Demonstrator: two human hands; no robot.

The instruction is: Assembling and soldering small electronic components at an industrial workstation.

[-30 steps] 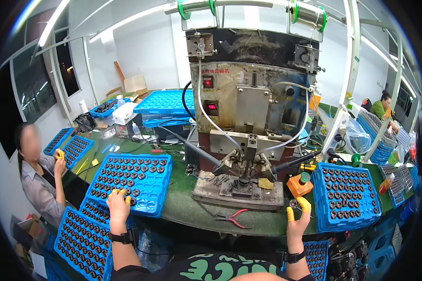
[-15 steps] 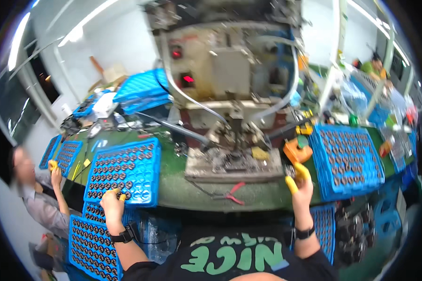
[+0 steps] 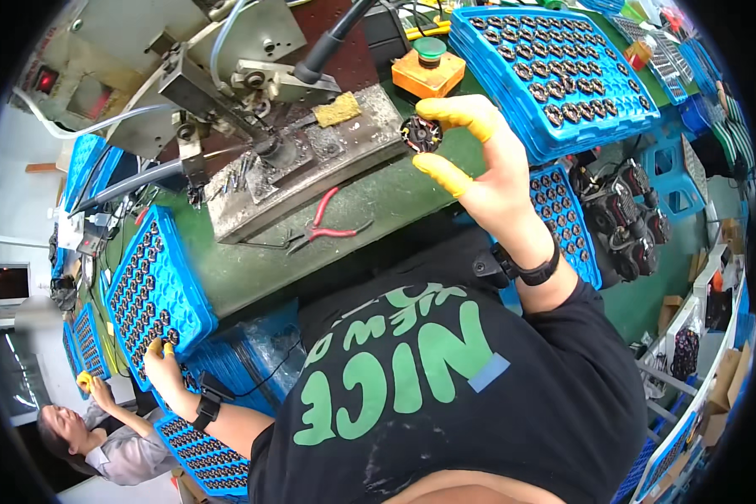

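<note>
Between the thumb and index finger of my right hand (image 3: 487, 164), both in yellow finger covers, is a small round motor part (image 3: 421, 134). It is dark with a pale centre and some coppery and yellow bits, held up face-on beside the press's metal base. My left hand (image 3: 165, 375), also with yellow-covered fingertips, reaches to the near edge of the left blue tray (image 3: 195, 307). Its fingers close on a similar round part (image 3: 172, 335) in that tray, partly hidden by the fingertips. Rows of such parts fill much of the tray.
The press (image 3: 193, 92) stands on a metal base (image 3: 344, 155) with a yellow sponge (image 3: 338, 110). Red-handled pliers (image 3: 332, 232) lie on the green bench. Beyond my right hand are an orange button box (image 3: 428, 77) and stacked blue trays (image 3: 521, 139). A co-worker (image 3: 101, 437) sits at left.
The view has turned and leaned toward the right side. My right hand now shows the round part plainly, raised near the orange box. My left hand stays at the left tray's near edge.
</note>
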